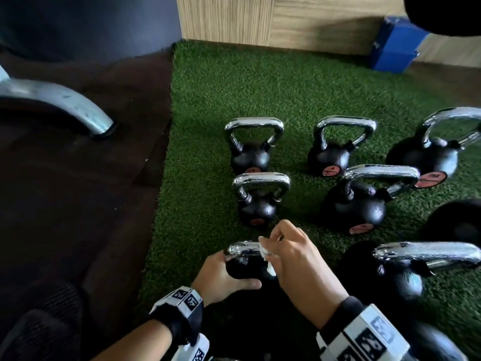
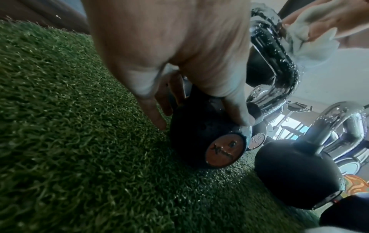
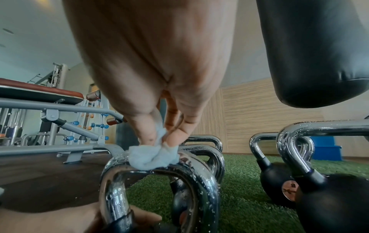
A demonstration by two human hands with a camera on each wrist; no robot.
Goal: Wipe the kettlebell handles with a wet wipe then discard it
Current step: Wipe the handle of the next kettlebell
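My right hand (image 1: 294, 259) pinches the wet wipe (image 3: 152, 159) against the nearest kettlebell's (image 2: 201, 141) chrome handle (image 3: 159, 181) on the turf (image 1: 234, 87); my left hand (image 1: 221, 277) cups its black body, fingers curled round it.

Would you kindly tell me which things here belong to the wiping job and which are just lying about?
Job:
- wet wipe, pinched by right hand
- nearest kettlebell, steadied by left hand
- other kettlebells

Lying about:
- blue box
- weight bench
- punching bag
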